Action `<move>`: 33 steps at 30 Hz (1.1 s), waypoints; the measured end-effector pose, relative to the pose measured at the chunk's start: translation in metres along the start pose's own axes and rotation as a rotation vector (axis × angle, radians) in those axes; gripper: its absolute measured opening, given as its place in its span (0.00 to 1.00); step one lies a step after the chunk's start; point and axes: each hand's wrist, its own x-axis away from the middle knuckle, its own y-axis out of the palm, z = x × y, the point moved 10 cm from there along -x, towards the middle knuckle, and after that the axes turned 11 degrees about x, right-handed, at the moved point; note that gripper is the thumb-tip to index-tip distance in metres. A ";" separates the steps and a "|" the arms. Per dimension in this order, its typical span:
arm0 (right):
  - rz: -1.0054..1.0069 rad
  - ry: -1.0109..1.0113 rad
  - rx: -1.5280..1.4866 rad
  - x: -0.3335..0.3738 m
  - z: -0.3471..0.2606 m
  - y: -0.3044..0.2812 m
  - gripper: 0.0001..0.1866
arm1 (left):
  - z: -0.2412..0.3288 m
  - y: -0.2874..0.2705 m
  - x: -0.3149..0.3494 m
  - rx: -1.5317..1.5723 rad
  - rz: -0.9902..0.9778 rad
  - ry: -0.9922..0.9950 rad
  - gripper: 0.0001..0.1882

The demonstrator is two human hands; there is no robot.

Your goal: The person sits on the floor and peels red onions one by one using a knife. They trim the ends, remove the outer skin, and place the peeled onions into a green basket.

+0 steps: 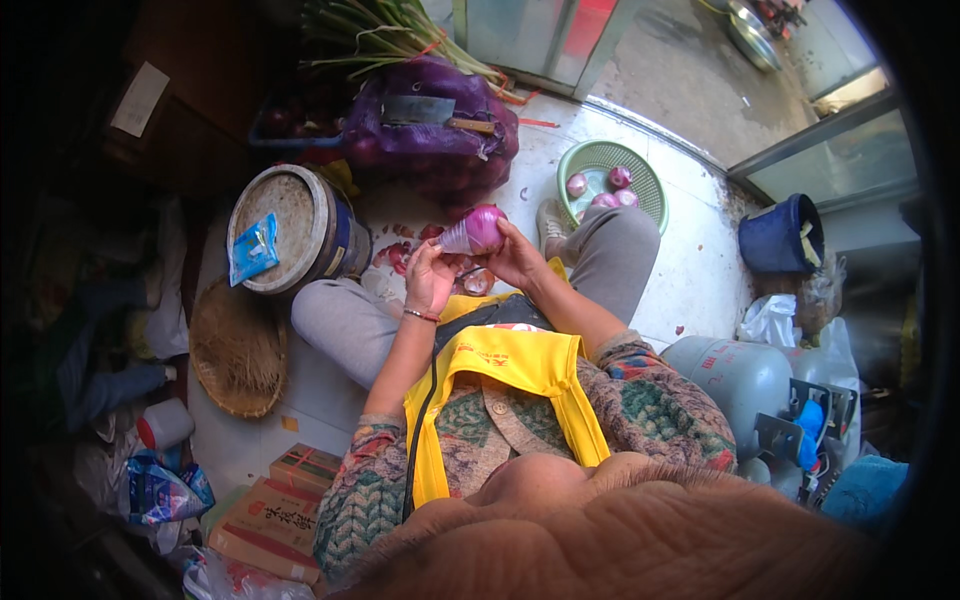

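Note:
Both my hands are raised in front of me around a red onion (486, 226), purple and shiny, with a pale, whitish part on its left side. My left hand (431, 283) is closed, its fingertips at the pale side; whether that is loose skin I cannot tell. My right hand (518, 259) grips the onion from the right and below. Under my hands, onion skins (396, 256) and another onion (478, 282) lie between my legs, partly hidden. Beyond my right knee a green colander (652, 182) holds several peeled onions (620, 177).
A purple mesh sack (420, 165) of onions lies ahead, with a cleaver (420, 110) on it and green stalks (400, 35) behind. At left are a lidded bucket (285, 205) and a woven basket (238, 345); at right, a dark blue bucket (775, 235) and a grey gas cylinder (720, 375).

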 end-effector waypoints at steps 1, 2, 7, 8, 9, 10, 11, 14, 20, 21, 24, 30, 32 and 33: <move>-0.004 -0.018 -0.017 0.001 -0.001 0.003 0.32 | -0.003 -0.003 -0.001 0.055 0.005 -0.021 0.11; -0.009 -0.035 -0.034 0.001 -0.002 0.007 0.32 | -0.006 -0.005 -0.002 0.110 0.010 -0.042 0.11; -0.015 -0.068 -0.138 0.005 -0.013 0.019 0.31 | -0.016 0.004 0.000 0.291 0.019 -0.084 0.11; -0.037 -0.067 -0.159 0.004 -0.014 0.021 0.31 | -0.016 0.005 0.000 0.297 0.008 -0.086 0.11; -0.035 -0.057 -0.158 0.004 -0.013 0.024 0.31 | -0.016 0.007 0.000 0.302 -0.003 -0.087 0.11; -0.026 -0.053 -0.154 0.003 -0.012 0.019 0.31 | -0.017 0.012 0.000 0.286 0.012 -0.073 0.11; -0.017 -0.048 -0.153 0.003 -0.010 0.013 0.32 | -0.017 0.020 0.003 0.269 0.028 -0.059 0.11; -0.051 0.003 -0.147 -0.002 -0.002 0.007 0.36 | -0.016 0.029 0.004 0.226 0.060 -0.022 0.12; -0.035 0.103 0.061 0.007 0.004 0.029 0.38 | 0.001 -0.002 -0.007 0.120 0.070 -0.010 0.13; -0.031 0.115 0.052 0.007 0.006 0.028 0.38 | 0.003 -0.007 -0.010 0.120 0.061 -0.034 0.14; -0.018 0.145 0.046 0.012 0.009 0.016 0.40 | 0.005 0.010 -0.009 0.067 0.242 -0.091 0.13; 0.027 0.156 0.116 0.017 0.008 0.022 0.42 | 0.030 0.017 -0.022 0.461 0.089 -0.265 0.15; -0.022 0.166 -0.013 0.018 0.009 0.025 0.42 | 0.064 0.007 -0.027 0.051 0.030 -0.054 0.13; -0.042 0.165 -0.073 0.016 0.009 0.028 0.42 | 0.088 -0.001 -0.025 -0.481 0.070 0.229 0.11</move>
